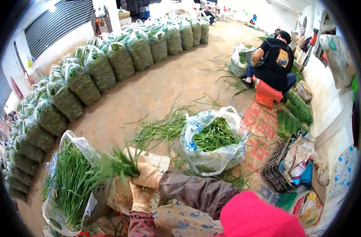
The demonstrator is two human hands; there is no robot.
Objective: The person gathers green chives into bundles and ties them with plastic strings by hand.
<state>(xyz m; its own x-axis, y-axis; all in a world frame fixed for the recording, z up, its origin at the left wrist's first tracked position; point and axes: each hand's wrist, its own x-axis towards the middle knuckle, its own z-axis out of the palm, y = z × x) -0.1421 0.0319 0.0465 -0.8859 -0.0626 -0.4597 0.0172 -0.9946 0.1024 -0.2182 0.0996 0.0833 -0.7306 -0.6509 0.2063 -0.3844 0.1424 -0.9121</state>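
Both my hands wear tan gloves and meet in front of me around one bunch of green chives (123,162), whose leafy ends point left and are smeared by motion. My right hand (148,176), reaching in from the right in a dark sleeve, is closed on the bunch. Just below it, my left hand (142,196) is closed too, touching the right one; its fingers are partly hidden. Close by on the left stands an open plastic bag (76,136) packed with upright chives (72,179). Behind my hands lies a patterned board (156,160).
A white plastic bag (228,158) of loose greens stands ahead right, with scattered leaves (160,130) beside it. Filled sacks (121,65) line the left and back. A black crate (273,170) sits right. A person (273,65) sits working by another bag.
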